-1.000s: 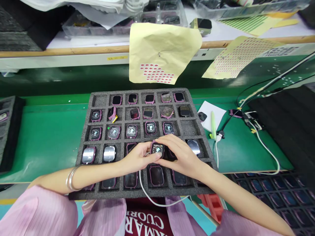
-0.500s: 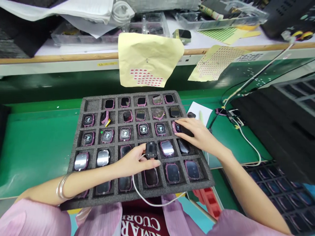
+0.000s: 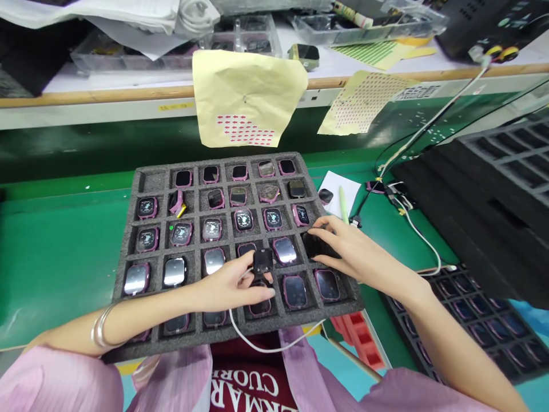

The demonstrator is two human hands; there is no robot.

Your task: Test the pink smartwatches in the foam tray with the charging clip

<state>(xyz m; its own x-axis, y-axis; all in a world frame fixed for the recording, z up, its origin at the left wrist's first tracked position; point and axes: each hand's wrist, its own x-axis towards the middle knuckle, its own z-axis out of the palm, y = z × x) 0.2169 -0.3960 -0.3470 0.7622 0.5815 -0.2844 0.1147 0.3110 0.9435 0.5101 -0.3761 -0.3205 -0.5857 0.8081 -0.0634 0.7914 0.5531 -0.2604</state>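
Observation:
A grey foam tray lies before me, its compartments holding several purple-framed smartwatch bodies, some with lit dials. Between the thumb and fingers of my left hand is a small black square charger; a white cable loops below it. The charger is over the front middle compartments. My right hand has its thumb and fingers around a dark smartwatch in the right-end compartment, second row from the front. Just behind it, a smartwatch with a lit dial rests tilted in its compartment.
Right of the tray lie white paper, a green pen and cables. A black case and another filled tray are further right. A shelf with clear boxes and hanging yellow sticker sheets runs behind.
My right hand has left the lit watch in the third row and moved one compartment toward me, onto the dark watch. My left hand still holds the charger, nearly in place.

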